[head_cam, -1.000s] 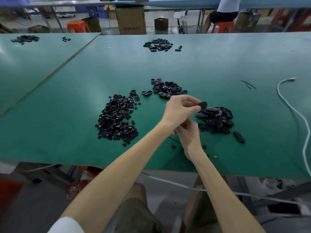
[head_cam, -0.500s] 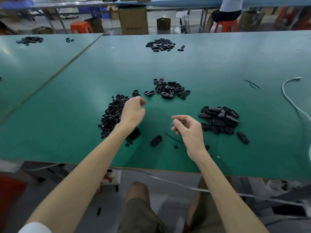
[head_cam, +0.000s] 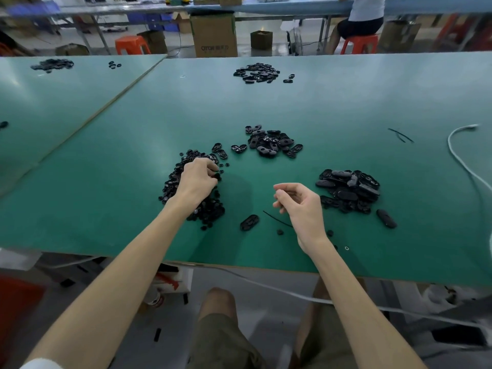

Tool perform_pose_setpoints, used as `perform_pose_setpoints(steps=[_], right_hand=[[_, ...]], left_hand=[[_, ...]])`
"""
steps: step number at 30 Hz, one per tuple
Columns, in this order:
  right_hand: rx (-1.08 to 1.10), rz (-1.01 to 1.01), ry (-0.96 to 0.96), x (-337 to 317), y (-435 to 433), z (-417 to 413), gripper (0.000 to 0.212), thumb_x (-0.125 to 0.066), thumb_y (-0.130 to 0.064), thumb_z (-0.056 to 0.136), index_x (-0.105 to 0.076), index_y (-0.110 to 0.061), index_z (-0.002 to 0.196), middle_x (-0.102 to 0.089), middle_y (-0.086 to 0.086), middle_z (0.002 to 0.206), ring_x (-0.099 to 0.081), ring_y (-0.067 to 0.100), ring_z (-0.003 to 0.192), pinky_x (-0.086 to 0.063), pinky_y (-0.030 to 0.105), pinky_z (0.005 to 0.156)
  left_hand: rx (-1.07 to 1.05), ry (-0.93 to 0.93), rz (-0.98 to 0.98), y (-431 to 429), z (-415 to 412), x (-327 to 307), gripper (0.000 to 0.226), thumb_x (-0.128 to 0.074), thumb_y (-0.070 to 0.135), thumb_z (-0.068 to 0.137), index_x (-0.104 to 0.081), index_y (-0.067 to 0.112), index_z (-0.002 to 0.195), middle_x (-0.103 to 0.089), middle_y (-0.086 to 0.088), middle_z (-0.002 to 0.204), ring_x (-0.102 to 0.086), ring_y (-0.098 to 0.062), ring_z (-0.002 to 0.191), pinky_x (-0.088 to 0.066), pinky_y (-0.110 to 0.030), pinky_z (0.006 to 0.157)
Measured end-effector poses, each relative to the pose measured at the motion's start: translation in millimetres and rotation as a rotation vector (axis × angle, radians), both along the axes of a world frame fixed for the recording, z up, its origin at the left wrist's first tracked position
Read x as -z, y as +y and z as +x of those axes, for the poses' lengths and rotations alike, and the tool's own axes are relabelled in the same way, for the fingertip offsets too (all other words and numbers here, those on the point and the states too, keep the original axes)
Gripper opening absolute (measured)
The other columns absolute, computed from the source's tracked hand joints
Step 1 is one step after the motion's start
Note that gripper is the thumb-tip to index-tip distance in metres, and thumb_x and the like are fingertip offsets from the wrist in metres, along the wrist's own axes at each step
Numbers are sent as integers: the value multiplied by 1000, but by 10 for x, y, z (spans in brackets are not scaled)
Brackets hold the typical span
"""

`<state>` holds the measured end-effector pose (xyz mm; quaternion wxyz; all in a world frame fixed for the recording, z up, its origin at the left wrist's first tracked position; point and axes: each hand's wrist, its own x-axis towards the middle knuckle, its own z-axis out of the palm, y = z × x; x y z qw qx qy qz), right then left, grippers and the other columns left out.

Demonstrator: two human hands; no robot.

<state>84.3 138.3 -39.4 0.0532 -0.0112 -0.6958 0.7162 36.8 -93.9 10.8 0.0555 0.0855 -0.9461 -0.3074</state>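
Observation:
My left hand [head_cam: 197,179] is down on a heap of small black round parts [head_cam: 174,182], its fingertips curled and pinching one small part at the heap's right edge. To the right, my right hand [head_cam: 300,206] hovers a little above the green table [head_cam: 106,187], fingers loosely curled and holding nothing. A single black oval shell [head_cam: 249,222] lies on the table between my hands. A pile of closed black oval pieces [head_cam: 348,187] sits just right of my right hand. Farther back lies a pile of open oval shells [head_cam: 271,142].
One loose oval piece [head_cam: 386,218] lies right of the closed pile. A thin black strip [head_cam: 277,219] lies near my right wrist. A white cable [head_cam: 463,166] curves along the right side. Another black pile [head_cam: 257,73] sits at the far edge.
My hands were together by the right pile with a black oval piece. The left hand has moved left onto the small-parts heap. One oval shell now lies between my hands.

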Motion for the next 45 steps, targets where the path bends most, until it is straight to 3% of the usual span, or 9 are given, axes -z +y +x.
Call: perform_pose_setpoints(steps=[6, 9, 15, 21, 27, 29, 32, 37, 45], right_hand=[[13, -15, 4, 9, -11, -13, 11, -64, -11, 103, -74, -8, 102, -73, -4, 78, -68, 9, 68, -52, 22, 62], [1, -25, -2, -1, -18, -3, 23, -56, -21, 108, -73, -7, 103, -76, -1, 82, -69, 11, 67, -52, 23, 60], [-92, -90, -2, -47, -19, 12, 44, -43, -38, 112, -75, -7, 107, -81, 8, 94, -75, 22, 68, -53, 22, 57], [-55, -124, 9, -51, -14, 6, 15, -61, -16, 106, -72, -6, 103, -79, 2, 87, -73, 15, 68, -52, 22, 58], [-36, -164, -1, -46, -14, 3, 5, -66, -5, 101, -69, -1, 101, -78, 3, 80, -70, 15, 63, -51, 21, 56], [-38, -169, -1, -50, -14, 10, 4, -66, -5, 101, -69, -2, 99, -77, 3, 79, -69, 15, 62, -50, 21, 55], [-38, -176, -3, -51, -11, 13, 4, -66, -4, 100, -69, -3, 98, -77, 4, 80, -70, 16, 63, -50, 22, 56], [-38, -164, -2, -43, -10, 13, 5, -66, -4, 100, -70, -5, 96, -77, 4, 80, -70, 15, 63, -50, 21, 56], [-38, -139, -10, -29, -7, 3, 4, -67, -5, 100, -70, -5, 98, -78, 4, 81, -71, 16, 65, -51, 22, 57]], left_hand=[[280, 139, 181, 506, 183, -144, 16, -81, 10, 85, -78, 16, 100, -73, 9, 84, -64, 4, 74, -50, -11, 75], [430, 155, 213, 767, 291, -87, 12, -79, 15, 88, -74, 20, 97, -71, 11, 85, -63, 5, 76, -43, -5, 74], [385, 266, 388, 775, 305, -26, 20, -81, 12, 85, -75, 31, 85, -62, 3, 89, -59, -3, 78, -40, -10, 73], [453, 183, 422, 641, 334, 108, 33, -75, 0, 88, -74, 33, 89, -74, 9, 95, -71, -20, 85, -54, -30, 80], [452, 193, 443, 528, 346, 117, 22, -65, -3, 96, -69, 15, 107, -78, 3, 98, -76, -19, 75, -60, -32, 82], [381, 208, 395, 460, 291, 85, 19, -65, 1, 97, -69, 17, 106, -77, 4, 97, -75, -14, 74, -59, -27, 78], [214, 222, 108, 235, 162, 41, 18, -64, 5, 99, -72, 19, 107, -72, 5, 104, -66, -5, 81, -51, -15, 79], [26, 107, -199, -169, -24, 57, 18, -60, 3, 99, -72, 6, 111, -65, -15, 116, -62, -30, 106, -49, -41, 102], [-13, 10, -303, -262, -51, 134, 6, -67, 14, 99, -73, 14, 98, -70, -12, 111, -59, -30, 112, -43, -44, 98]])
